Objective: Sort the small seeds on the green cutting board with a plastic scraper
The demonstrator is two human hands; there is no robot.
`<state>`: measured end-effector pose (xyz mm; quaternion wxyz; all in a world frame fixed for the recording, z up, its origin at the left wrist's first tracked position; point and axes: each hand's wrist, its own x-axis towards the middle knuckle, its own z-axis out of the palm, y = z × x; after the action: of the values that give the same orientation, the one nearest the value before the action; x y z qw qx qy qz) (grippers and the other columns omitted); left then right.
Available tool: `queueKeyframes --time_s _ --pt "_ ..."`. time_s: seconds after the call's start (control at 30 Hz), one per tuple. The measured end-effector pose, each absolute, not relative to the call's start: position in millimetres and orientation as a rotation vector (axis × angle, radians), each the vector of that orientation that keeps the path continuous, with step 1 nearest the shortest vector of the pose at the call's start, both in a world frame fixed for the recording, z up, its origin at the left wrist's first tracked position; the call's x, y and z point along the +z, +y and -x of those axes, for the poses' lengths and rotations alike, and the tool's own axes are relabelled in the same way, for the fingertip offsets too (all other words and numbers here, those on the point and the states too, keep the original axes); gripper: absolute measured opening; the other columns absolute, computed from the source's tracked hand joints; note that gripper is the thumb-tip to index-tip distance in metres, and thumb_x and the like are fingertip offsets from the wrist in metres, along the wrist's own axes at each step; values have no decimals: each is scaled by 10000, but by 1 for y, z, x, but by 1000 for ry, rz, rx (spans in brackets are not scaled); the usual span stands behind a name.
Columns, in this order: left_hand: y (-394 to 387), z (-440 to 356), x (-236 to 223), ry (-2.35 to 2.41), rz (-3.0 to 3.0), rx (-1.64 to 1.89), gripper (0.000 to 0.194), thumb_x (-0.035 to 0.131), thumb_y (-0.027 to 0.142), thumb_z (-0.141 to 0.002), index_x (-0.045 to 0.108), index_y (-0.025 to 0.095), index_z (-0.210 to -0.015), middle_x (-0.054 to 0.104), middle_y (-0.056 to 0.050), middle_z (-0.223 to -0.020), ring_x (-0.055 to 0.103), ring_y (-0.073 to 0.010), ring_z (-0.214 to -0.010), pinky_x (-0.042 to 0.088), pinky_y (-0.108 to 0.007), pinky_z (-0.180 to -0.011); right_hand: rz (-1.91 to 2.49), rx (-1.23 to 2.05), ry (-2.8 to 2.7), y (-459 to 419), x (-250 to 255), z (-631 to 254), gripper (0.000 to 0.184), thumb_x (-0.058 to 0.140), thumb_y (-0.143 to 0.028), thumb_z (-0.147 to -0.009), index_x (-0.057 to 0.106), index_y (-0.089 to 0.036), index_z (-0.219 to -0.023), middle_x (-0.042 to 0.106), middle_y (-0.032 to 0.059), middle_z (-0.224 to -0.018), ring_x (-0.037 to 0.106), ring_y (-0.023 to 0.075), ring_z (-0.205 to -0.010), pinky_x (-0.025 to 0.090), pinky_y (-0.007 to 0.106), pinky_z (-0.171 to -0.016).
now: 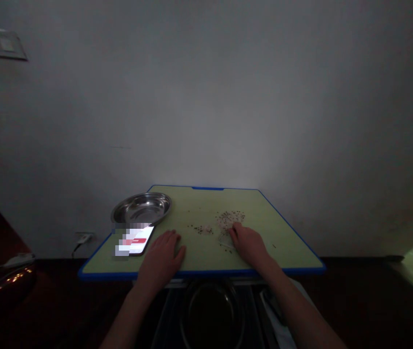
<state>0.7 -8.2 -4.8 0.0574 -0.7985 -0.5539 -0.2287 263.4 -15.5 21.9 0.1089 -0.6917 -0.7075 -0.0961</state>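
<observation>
My left hand (162, 254) lies palm down on the pale yellow tabletop (199, 259), fingers stretched out. It rests just right of the phone (141, 242), whose screen is lit. My right hand (246, 241) is closed with its fingertips drawn together at the tabletop, and whatever it may pinch is hidden. Close beyond those fingertips is a loose scatter of small dark bits (232, 216), too small to name. A smaller cluster of similar bits (203, 230) lies between the two hands. Faint whitish material (225, 240) shows beside my right fingertips.
A shiny round metal basin (144, 209) stands at the table's left edge, behind the phone. A blue rim (199, 274) borders the table, which meets a grey wall (206, 97). Below the near edge is a dark round vessel (212, 310). A socket with a plug (84, 237) is at left.
</observation>
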Motion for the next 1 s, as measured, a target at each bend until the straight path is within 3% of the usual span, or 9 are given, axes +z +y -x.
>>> queueKeyframes --time_s 0.53,1.0 --pt "-12 -3 0 -1689 2426 -677 328 585 360 -878 563 189 -1158 561 -79 -1260 556 -240 -1122 458 -492 -932 1958 -311 -2243 -26 33 -260 298 349 -360 -992 602 -203 -971 732 69 -823 685 216 -734 343 274 -575" --pt "-12 -5 -1 -1733 2456 -668 317 583 356 -875 570 175 -1135 553 -87 -1280 504 -260 -1202 404 -515 -986 2008 -266 -2241 -48 16 -301 305 374 -377 -985 605 -209 -877 714 57 -742 659 206 -681 288 287 -572"
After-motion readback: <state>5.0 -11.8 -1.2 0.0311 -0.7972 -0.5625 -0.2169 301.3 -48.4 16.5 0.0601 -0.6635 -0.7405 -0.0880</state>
